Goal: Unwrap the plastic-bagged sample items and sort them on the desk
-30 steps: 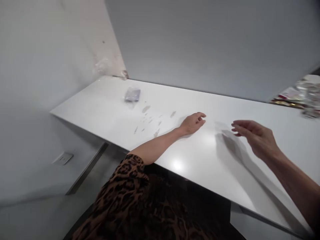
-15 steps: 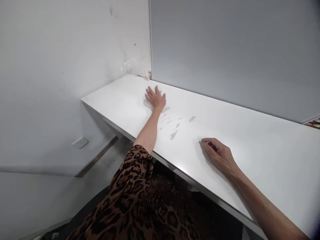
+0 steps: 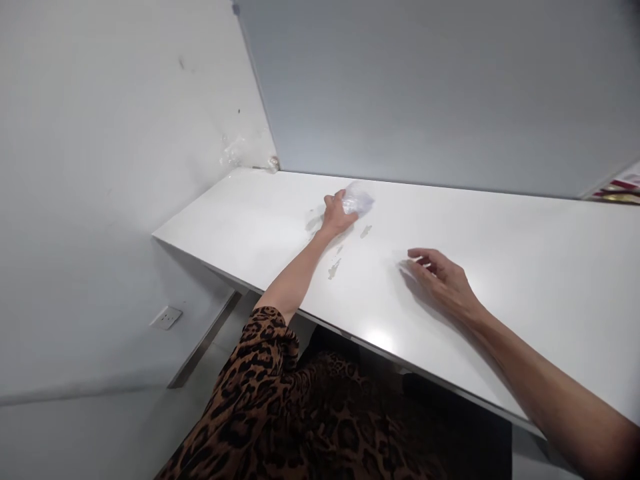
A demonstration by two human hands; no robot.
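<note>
My left hand [image 3: 339,217] is on the white tabletop [image 3: 435,320], its fingers around a crumpled, see-through plastic bag or film [image 3: 359,199]. The plastic sticks out past the fingers on the right and is partly blurred. Grey worn patches [image 3: 334,269] mark the surface below that hand. Further right, my right hand [image 3: 437,277] hovers low over the table with its fingers curled and the thumb close to the index finger. A faint pale shape shows at those fingertips, too indistinct to name.
A grey panel [image 3: 425,93] runs along the table's back edge, with a white wall [image 3: 100,133] on the left. Crumpled clear plastic [image 3: 234,150] lies in the far left corner. A wall socket [image 3: 167,318] sits below table height. Colourful items [image 3: 620,190] show at the right.
My left hand has moved right from the table's back left and now has clear plastic in it; it was spread flat before. The right fingertips have parted slightly. The view has shifted.
</note>
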